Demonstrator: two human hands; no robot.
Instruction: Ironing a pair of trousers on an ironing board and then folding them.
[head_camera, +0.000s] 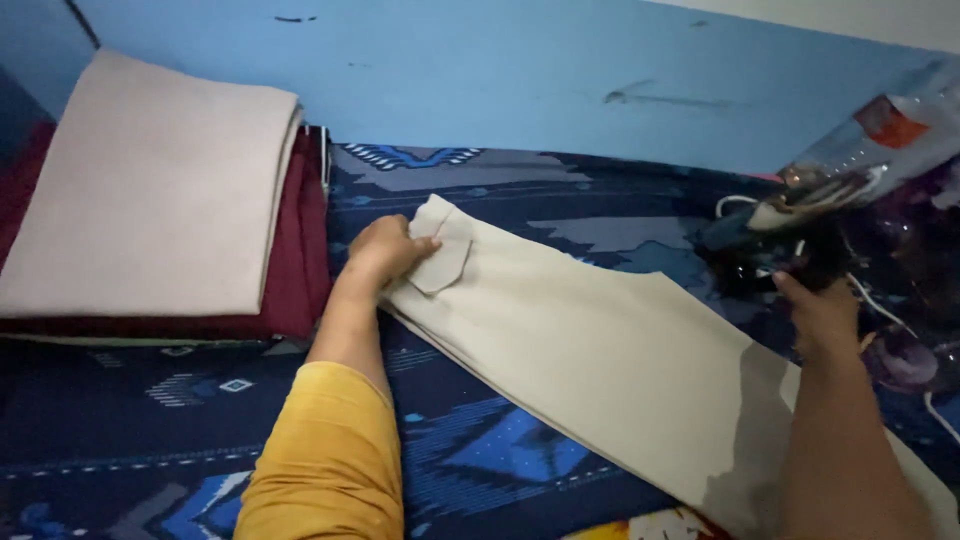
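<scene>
Left hand (385, 250) pressed flat, fingers together, on the beige garment's (590, 360) pocket flap (445, 262); right hand (825, 315) gripped the iron (780, 240).

Dim, bluish indoor light is falling from above. The right arm (850, 440) is casting a soft grey shadow across the cloth (600, 370). The iron (850, 170) is blurring and catching faint glare; edges are looking soft and grainy.

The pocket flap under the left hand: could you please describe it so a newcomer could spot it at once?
On the dark blue patterned cloth lies a long cream garment. At its far end, the left hand rests on the pocket flap, the only raised, pointed patch there.
</scene>
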